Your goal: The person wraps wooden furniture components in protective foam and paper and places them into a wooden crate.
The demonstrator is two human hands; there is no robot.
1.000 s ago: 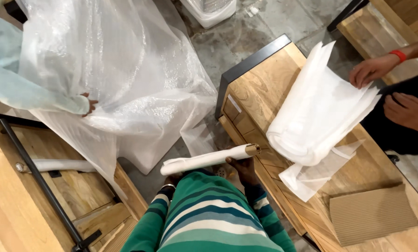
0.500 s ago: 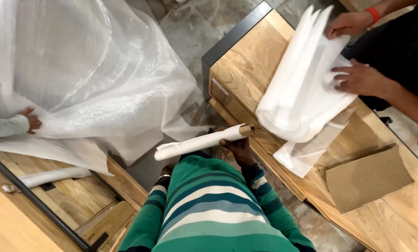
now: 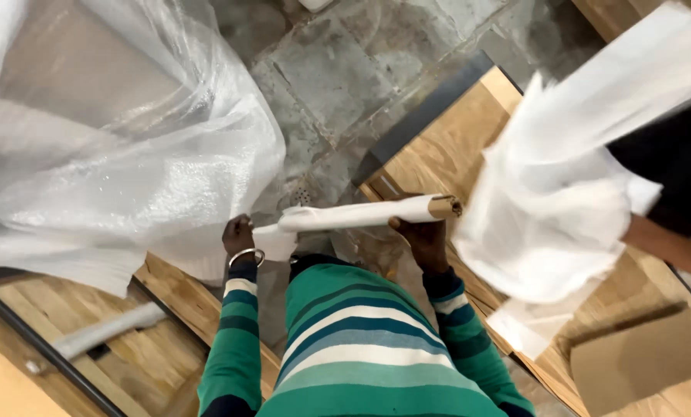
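I hold a long white-wrapped roll (image 3: 361, 214) with a brown cardboard core end level in front of my chest. My right hand (image 3: 423, 241) grips it from below near the core end. My left hand (image 3: 237, 234), with a metal bangle at the wrist, clutches the loose white wrapping at the roll's left end. My green striped sleeves fill the bottom of the view. The roll hangs over the gap between two wooden pieces, above the stone floor (image 3: 338, 77).
A large bubble-wrap sheet (image 3: 129, 177) covers the left. At the right, another person's forearm (image 3: 670, 249) is behind white foam sheets (image 3: 562, 208) raised over a wooden tabletop (image 3: 446, 158). A cardboard piece (image 3: 639, 359) lies lower right. A wrapped bar (image 3: 106, 330) rests on wooden slats.
My left hand has come into view gripping the roll's left end. The other person has lifted the white foam sheets higher and to the right. The view has moved closer.
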